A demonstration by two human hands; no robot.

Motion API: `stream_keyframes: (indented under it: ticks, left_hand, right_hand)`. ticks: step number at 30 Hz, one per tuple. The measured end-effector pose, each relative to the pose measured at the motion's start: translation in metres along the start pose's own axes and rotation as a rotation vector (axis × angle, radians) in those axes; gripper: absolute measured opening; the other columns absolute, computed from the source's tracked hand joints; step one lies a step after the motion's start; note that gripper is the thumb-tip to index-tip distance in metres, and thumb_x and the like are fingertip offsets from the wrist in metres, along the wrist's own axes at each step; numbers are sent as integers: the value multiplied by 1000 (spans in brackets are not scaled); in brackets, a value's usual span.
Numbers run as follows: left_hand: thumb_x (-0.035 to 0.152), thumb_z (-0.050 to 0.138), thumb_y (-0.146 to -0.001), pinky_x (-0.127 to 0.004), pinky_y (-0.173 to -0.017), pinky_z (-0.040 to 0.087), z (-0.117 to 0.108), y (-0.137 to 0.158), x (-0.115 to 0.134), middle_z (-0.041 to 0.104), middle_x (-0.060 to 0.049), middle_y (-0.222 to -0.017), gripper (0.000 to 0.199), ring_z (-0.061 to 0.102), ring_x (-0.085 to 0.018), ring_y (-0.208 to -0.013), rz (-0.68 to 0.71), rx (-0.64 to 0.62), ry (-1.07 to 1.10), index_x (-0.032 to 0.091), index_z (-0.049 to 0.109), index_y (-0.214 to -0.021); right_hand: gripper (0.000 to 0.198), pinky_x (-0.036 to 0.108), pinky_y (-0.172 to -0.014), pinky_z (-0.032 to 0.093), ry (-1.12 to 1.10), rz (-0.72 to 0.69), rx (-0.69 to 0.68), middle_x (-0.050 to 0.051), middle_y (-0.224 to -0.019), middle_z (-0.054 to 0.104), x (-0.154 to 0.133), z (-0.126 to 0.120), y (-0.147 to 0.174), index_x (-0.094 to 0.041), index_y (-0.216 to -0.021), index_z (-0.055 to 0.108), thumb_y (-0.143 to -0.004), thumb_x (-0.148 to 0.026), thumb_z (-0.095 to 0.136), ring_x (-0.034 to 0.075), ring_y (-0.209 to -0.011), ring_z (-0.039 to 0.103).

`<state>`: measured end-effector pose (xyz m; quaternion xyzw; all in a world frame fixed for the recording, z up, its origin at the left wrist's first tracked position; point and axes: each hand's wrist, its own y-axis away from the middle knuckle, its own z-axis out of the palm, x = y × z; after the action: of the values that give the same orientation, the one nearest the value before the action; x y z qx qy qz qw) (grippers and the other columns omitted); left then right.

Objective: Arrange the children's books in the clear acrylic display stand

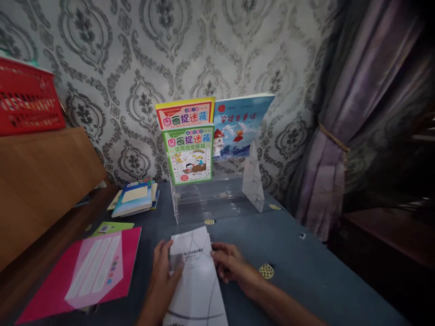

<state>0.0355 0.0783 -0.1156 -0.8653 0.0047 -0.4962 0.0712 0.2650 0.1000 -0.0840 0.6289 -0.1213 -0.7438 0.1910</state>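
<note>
In front of me is a white book [195, 280] with thin grey curved lines and small dark print on its cover. My left hand [165, 267] grips its left side, the thumb lying across the cover and the fingers at the edge. At the book's right edge, the curled fingers of my right hand [229, 262] hold on with the thumb near the top corner. Just beyond stands a clear acrylic book rack [253, 181]. It carries a green-bordered picture book [190, 156], a yellow-and-red one [183, 113] behind that, and a blue storybook [241, 127] on the right.
On the left of the dark blue tabletop [306, 280] lie a pink book [127, 258], a green book [117, 227] partly under it, and a small book stack [134, 199]. A red basket [30, 97] sits on a brown wooden box [47, 167]. A purple curtain [340, 136] hangs at right.
</note>
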Motion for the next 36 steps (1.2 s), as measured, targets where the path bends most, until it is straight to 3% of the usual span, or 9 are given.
stream_keyframes:
  ticks: [5, 10, 12, 14, 15, 17, 23, 31, 36]
  left_hand:
    - [51, 80, -67, -39, -106, 44, -15, -13, 3, 50, -19, -147, 76, 43, -36, -141, -252, -7, 403, 17, 56, -131]
    - [47, 84, -65, -33, -88, 52, -18, -10, 16, 54, -18, -145, 72, 45, -34, -139, -305, -33, 502, 19, 57, -126]
    - [48, 86, -63, -29, -75, 52, -18, -9, 21, 65, -16, -128, 71, 59, -30, -121, -299, -33, 520, 18, 61, -122]
    - [55, 86, -60, -24, -55, 44, -18, -8, 25, 71, -9, -95, 69, 65, -20, -80, -303, -98, 548, 16, 66, -113]
    - [59, 86, -60, -22, -46, 36, -18, -7, 27, 67, -4, -79, 68, 57, -14, -62, -310, -159, 576, 14, 68, -108]
    - [63, 85, -59, -20, -40, 23, -17, -5, 34, 54, 3, -61, 66, 39, -6, -46, -338, -275, 668, 11, 70, -97]
    - [59, 89, -57, -18, -39, 17, -14, -4, 54, 53, 3, -63, 63, 36, -3, -46, -347, -309, 889, 12, 72, -96]
    - [65, 83, -60, -20, -40, 20, -14, -19, 38, 49, 5, -58, 66, 35, -5, -45, -256, -297, 630, 10, 70, -94]
    - [54, 81, -65, -21, -44, 25, -18, -19, 41, 52, 3, -63, 54, 41, -7, -50, -218, -289, 615, 11, 70, -95]
  right_hand:
    - [30, 19, -34, 22, 151, -4, -113, -11, -46, 48, 1, 4, -16, -21, -82, 51, -62, -35, 68, 6, -34, 35]
    - [38, 20, -37, 12, 73, -67, -245, -12, -42, 40, -5, 1, -12, -22, -69, 47, -57, -46, 75, 3, -35, 26]
    - [43, 21, -39, 10, 24, -97, -271, -12, -44, 39, -9, -1, -9, -21, -68, 49, -57, -49, 80, 2, -37, 25]
    - [49, 21, -40, 9, -32, -141, -287, -12, -46, 37, -12, -4, -8, -20, -67, 49, -57, -53, 83, 2, -39, 23]
    - [52, 22, -40, 9, -60, -159, -286, -12, -46, 36, -13, -6, -8, -20, -67, 49, -56, -56, 85, 2, -39, 22]
    - [56, 22, -41, 9, -99, -171, -285, -12, -47, 35, -12, -9, -11, -20, -68, 50, -55, -59, 87, 2, -40, 21]
    - [59, 20, -40, 11, -16, -160, -382, -10, -52, 40, -8, -14, -13, -19, -69, 50, -62, -67, 83, 2, -42, 26]
    - [59, 19, -35, 17, 80, -219, -395, -11, -50, 45, -6, -23, -14, -17, -99, 62, -67, -63, 81, 3, -37, 26]
    - [60, 20, -33, 20, 146, -311, -336, -12, -45, 45, 1, -25, -20, -19, -97, 60, -67, -68, 77, 5, -33, 28]
